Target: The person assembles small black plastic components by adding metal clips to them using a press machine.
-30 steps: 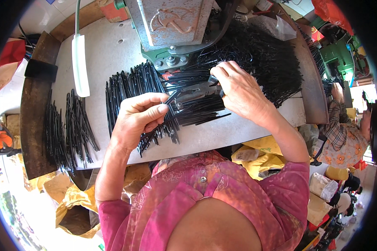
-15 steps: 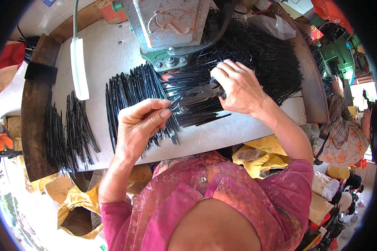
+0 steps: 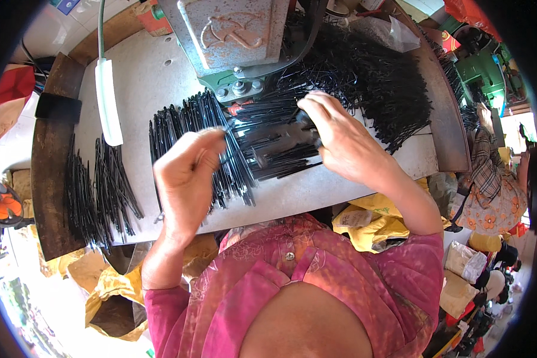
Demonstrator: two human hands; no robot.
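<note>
My right hand is closed round the dark handles of a pair of pliers. The jaws point left and are smeared by motion. My left hand is curled, thumb and fingers pinched together. A short dark end of a thin black strip shows at its fingertips; the rest is hidden or blurred. Below this hand lies a row of glossy black strips, laid side by side. More black strips lie under the pliers. A gap separates the jaws from my left fingertips.
A green-and-grey machine stands at the back middle. A large heap of black strips covers the table's right side; smaller bundles lie at its left edge. A white lamp hangs at the left. Another person works at far right.
My left hand has moved left and a little down, away from the plier jaws, which it was touching with the strip. The pliers have shifted slightly in my right hand's grip.
</note>
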